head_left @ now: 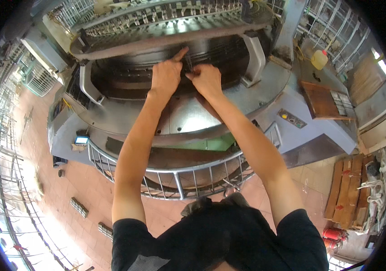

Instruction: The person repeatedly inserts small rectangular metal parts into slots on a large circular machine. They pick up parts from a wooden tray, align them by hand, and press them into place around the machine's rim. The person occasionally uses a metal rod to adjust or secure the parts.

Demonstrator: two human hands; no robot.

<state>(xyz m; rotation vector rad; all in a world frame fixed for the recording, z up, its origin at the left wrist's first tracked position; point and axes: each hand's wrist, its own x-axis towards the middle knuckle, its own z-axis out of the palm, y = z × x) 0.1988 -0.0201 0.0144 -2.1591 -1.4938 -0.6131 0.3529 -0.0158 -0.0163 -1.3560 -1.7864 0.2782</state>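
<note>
Both my arms reach into the opening of a large round machine that looks like a circular knitting machine (220, 101). My left hand (166, 74) has its index finger stretched out toward the dark, shiny cylinder wall (150, 63), its other fingers curled in. Beside it, a little lower and to the right, my right hand (206, 80) is closed in a pinch near the same wall. A thin, dark sliver seems to stand at its fingertips, too small to name.
Metal brackets (255, 58) flank the opening, and a ring of metal feeders (166, 16) runs above it. A curved railing (177, 183) stands between me and the machine. To the right are a button panel (292, 118), a yellowish bottle (319, 59) and wooden planks (348, 192).
</note>
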